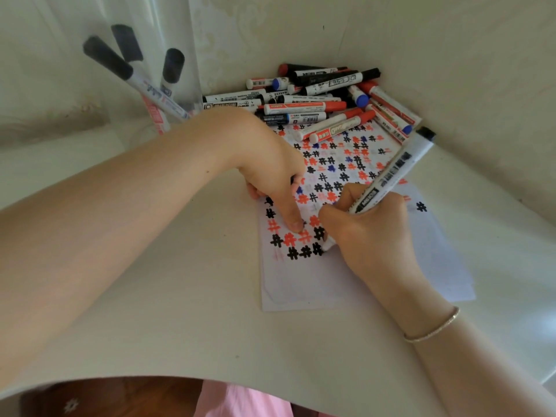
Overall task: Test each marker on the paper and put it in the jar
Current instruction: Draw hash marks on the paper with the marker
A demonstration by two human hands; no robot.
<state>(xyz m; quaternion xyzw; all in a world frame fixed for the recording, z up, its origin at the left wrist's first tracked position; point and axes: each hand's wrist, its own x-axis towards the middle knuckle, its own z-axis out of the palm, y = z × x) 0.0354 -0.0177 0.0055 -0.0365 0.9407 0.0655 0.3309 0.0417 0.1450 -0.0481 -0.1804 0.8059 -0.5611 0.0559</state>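
A white paper (304, 284) lies on the table, covered with black, red and blue hash marks. My right hand (370, 233) grips a black marker (394, 173) with its tip down on the paper beside a row of black marks. My left hand (270, 164) rests on the paper with a fingertip pressing it flat; something dark may be tucked under its fingers, and I cannot tell what. A clear jar (120, 55) at the back left holds several markers standing upright. A pile of markers (316, 97) lies at the paper's far end.
Walls close in behind and to the right of the marker pile. The white table (186, 296) curves toward me, with its front edge near the bottom. A bracelet (433, 326) circles my right wrist.
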